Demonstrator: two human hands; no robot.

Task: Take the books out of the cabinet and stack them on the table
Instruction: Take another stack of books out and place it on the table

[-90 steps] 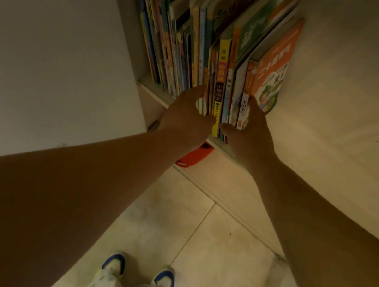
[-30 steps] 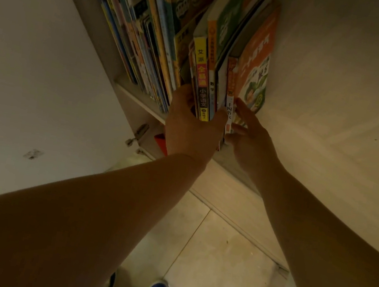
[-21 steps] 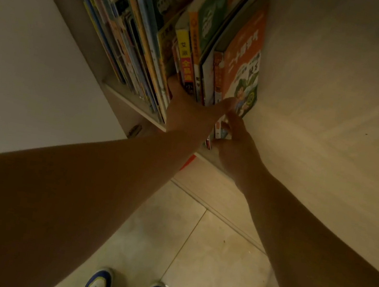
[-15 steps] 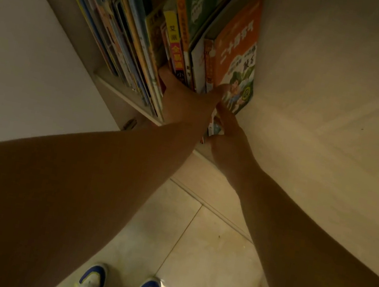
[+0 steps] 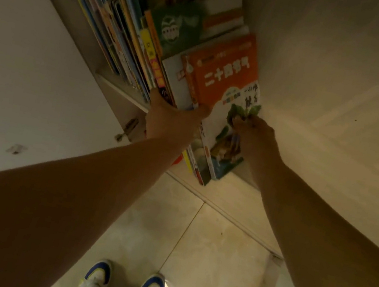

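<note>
Two hands gripped an orange book (image 5: 222,83) bundle: left hand (image 5: 171,120) at nine o'clock, right hand (image 5: 254,134) at three (fingertips hidden); shelf (image 5: 121,91) books were cut off at twelve.

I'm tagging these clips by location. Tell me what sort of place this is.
Probably a room in a home, at a built-in cabinet: a shelf packed with colourful children's books, pale floor tiles, and a plain white wall.
</note>
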